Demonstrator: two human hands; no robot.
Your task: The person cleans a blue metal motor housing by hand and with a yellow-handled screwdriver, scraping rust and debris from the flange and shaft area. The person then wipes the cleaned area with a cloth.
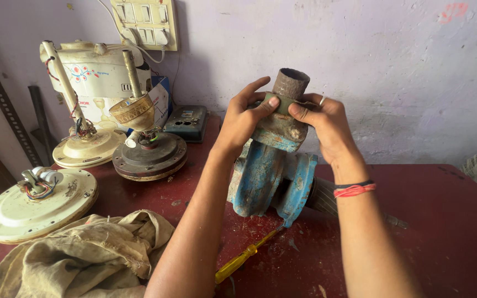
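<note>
As seen from the head camera: two bare hands are closed on the upper end of a worn blue pump set on a dark red tabletop.
Pump: the blue pump is stood near the middle of the tabletop, its paint chipped and its base resting on the surface.
Pipe stub: a rusty pipe stub is held upright at the top of the pump, its open mouth turned upward.
Left hand: the left hand is laid against the left side of the pipe stub, with the thumb pressed on a greenish band just below the stub and the fingers curled behind it.
Right hand: the right hand is set on the opposite side, its fingers pressed together on the same band; a ring and a red and black wrist thread are worn.
Screwdriver: a yellow-handled screwdriver is laid on the tabletop just in front of the pump, between the forearms.
Cloth: a crumpled beige cloth is heaped at the lower left.
Fan motors: three round ceiling fan motors are placed at the left, near the wall.
Switchboard: a switchboard is mounted on the wall above them.
</note>
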